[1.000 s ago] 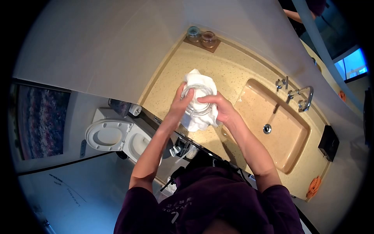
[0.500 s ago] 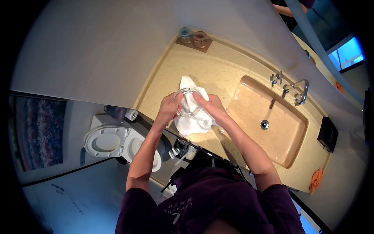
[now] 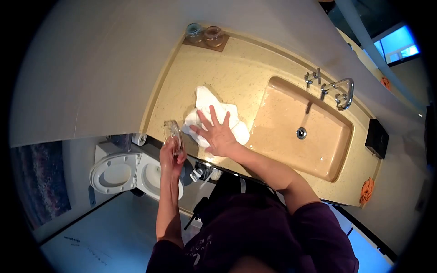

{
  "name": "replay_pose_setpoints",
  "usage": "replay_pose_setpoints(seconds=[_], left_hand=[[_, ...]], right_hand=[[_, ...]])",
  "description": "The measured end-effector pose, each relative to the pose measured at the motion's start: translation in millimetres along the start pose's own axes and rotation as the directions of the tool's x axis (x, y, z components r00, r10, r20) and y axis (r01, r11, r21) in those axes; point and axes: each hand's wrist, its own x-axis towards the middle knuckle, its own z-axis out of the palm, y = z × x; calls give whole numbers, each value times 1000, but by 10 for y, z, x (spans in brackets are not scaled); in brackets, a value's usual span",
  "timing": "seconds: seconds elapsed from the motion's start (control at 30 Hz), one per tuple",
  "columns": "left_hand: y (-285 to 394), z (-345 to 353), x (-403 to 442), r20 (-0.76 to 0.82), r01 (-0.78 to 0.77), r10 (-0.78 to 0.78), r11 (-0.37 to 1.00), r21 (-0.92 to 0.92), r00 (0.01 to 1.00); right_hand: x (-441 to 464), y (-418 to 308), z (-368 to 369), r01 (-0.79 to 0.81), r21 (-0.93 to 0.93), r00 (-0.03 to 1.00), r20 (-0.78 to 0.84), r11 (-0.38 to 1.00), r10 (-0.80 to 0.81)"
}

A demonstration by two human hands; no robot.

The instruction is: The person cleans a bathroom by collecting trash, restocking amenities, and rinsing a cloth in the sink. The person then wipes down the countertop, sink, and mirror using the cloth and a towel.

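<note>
My left hand [image 3: 171, 154] is closed around a clear round glass dish [image 3: 172, 129]. It holds the dish tipped on its side by the counter's front edge, left of a crumpled white cloth [image 3: 207, 97]. Over that cloth my right hand [image 3: 220, 138] lies with its fingers spread, gripping nothing. I cannot tell whether the palm presses on the cloth or hovers just above it. Part of the cloth is hidden under the right hand.
To the right, a beige sink [image 3: 282, 145] is set into the counter [image 3: 173, 91] beneath a chrome faucet [image 3: 348, 93]. Two glass jars [image 3: 213, 36] stand on a brown tray [image 3: 223, 46] at the back. A black box [image 3: 377, 138] and orange cord-like bundle [image 3: 367, 191] sit right. A toilet [image 3: 114, 175] is left.
The glass dish has left the cloth and moved left in my left hand, turning onto its side. My right hand has let go of it and opened over the cloth, now on the counter.
</note>
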Motion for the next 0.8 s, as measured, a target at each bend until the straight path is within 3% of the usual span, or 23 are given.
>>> replay_pose_setpoints(seconds=[0.03, 0.1, 0.13, 0.2, 0.23, 0.33, 0.37, 0.4, 0.43, 0.5, 0.53, 0.6, 0.7, 0.8], left_hand=[[-3, 9, -26, -64, 24, -23, 1000, 11, 998], [-47, -90, -48, -51, 33, -33, 999, -8, 998], [-60, -135, -37, -44, 34, -34, 999, -23, 998], [-92, -220, -49, -44, 13, -16, 998, -61, 999], [-96, -277, -63, -41, 11, -14, 998, -61, 999], [-117, -526, -136, -14, 1, -2, 995, -96, 1000], [-121, -578, -150, -4, -6, 6, 992, -128, 1000], [-94, -564, -173, -5, -5, 5, 991, -130, 1000], [-58, -534, -220, -58, 7, -15, 990, -140, 998], [-74, -593, -255, -119, 35, -55, 985, -168, 991], [-98, -619, -273, -136, 45, -67, 986, -160, 988], [-121, -608, -237, -62, 36, -48, 984, -174, 997], [-110, -464, -222, -57, 74, -86, 979, -190, 995], [-69, -313, -275, -66, 61, -78, 973, -223, 995]], right_hand=[[47, 100, 104, -11, -8, 1000, -2, 1000, 11], [91, 354, 216, 50, -1, 974, -219, 999, -49], [94, 460, 195, 38, -22, 974, -222, 999, -42], [99, 655, 0, 31, 326, 977, -209, 945, 40], [76, 758, -57, -51, 317, 948, -283, 947, 145], [13, 1483, -235, 34, 299, 664, -720, 954, 202], [9, 1788, -277, -103, 258, 640, -723, 961, 262], [9, 1957, -446, -196, 404, 613, -661, 893, 433], [66, 2291, -483, -218, 456, 643, -598, 863, 478], [319, 2915, -364, -186, 404, 752, -528, 896, 394], [431, 2895, -331, -189, 420, 758, -512, 888, 403], [644, 2671, -411, -565, 114, 768, -291, 817, 571], [607, 2486, -469, -632, 154, 754, -104, 760, 648], [146, 1792, -121, -491, 91, 856, -137, 867, 499]])
